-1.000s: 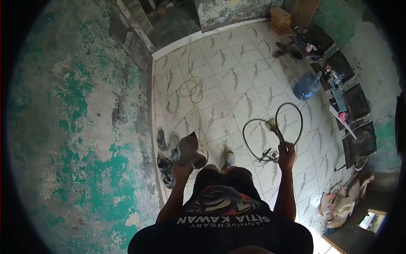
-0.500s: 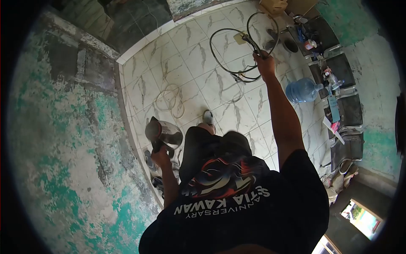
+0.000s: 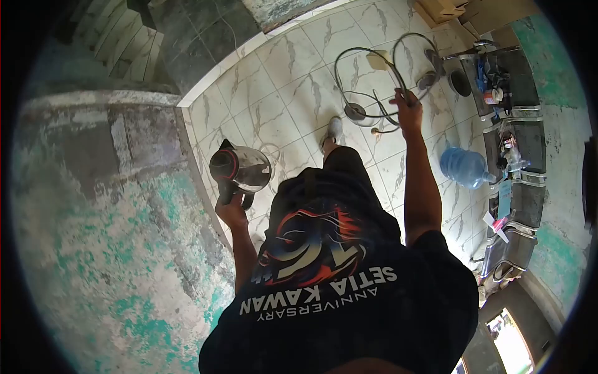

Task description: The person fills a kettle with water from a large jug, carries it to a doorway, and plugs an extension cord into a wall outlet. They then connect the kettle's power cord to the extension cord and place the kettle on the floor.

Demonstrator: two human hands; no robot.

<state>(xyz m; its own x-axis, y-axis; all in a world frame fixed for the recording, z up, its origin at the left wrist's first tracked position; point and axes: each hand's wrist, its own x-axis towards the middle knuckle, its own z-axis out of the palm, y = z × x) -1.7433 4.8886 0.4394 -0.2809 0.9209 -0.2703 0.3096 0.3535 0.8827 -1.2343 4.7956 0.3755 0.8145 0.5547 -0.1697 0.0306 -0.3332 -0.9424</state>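
My left hand (image 3: 233,210) is wrapped round the black handle of an electric kettle (image 3: 252,169). The kettle is shiny metal with a dark lid and a red ring, tilted beside the left wall. Out in front on the right, my right hand (image 3: 409,113) grips a dark cord (image 3: 337,70) bunched in wide loops. A round dark disc (image 3: 355,112) shows at the lower left of these loops, and a loose cord end with an orange tip (image 3: 375,131) appears below it.
Along the right wall runs a row of dark seats (image 3: 522,146) with small items on it. A blue water jug (image 3: 464,167) lies beside them on the tiled floor (image 3: 299,103). Sandals (image 3: 427,80), a dark bowl (image 3: 460,82) and cardboard (image 3: 439,11) are farther ahead. Left stands a peeling wall (image 3: 134,249).
I have stepped forward, with the other foot now in front. The kettle has swung up and forward in my left hand. The cord loops have shifted right and lower in view, and the disc shows flatter.
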